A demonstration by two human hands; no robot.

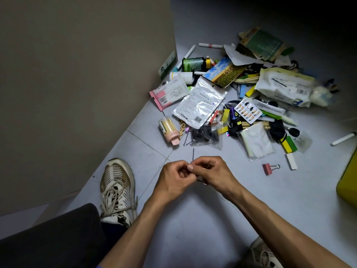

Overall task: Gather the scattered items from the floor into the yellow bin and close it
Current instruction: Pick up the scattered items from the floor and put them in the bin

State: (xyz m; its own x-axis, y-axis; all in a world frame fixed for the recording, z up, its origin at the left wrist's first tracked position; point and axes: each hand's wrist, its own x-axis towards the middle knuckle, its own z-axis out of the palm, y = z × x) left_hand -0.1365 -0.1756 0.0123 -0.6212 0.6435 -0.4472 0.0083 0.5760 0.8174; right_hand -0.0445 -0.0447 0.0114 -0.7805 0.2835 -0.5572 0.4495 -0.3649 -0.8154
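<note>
Here my left hand (176,176) and right hand (209,171) meet, fingers curled, pinching a thin black hairpin (193,154) that sticks up between them. Beyond the hairpin lies the pile: a clear bag (206,135) of dark pins, a toothpick jar (168,129). The yellow bin (347,182) sits far right of it.

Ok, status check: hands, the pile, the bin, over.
Left hand and right hand together, pinching a bobby pin. Pile of scattered items on the floor. Yellow bin at right edge, lid not visible. Nothing blocking.
</note>
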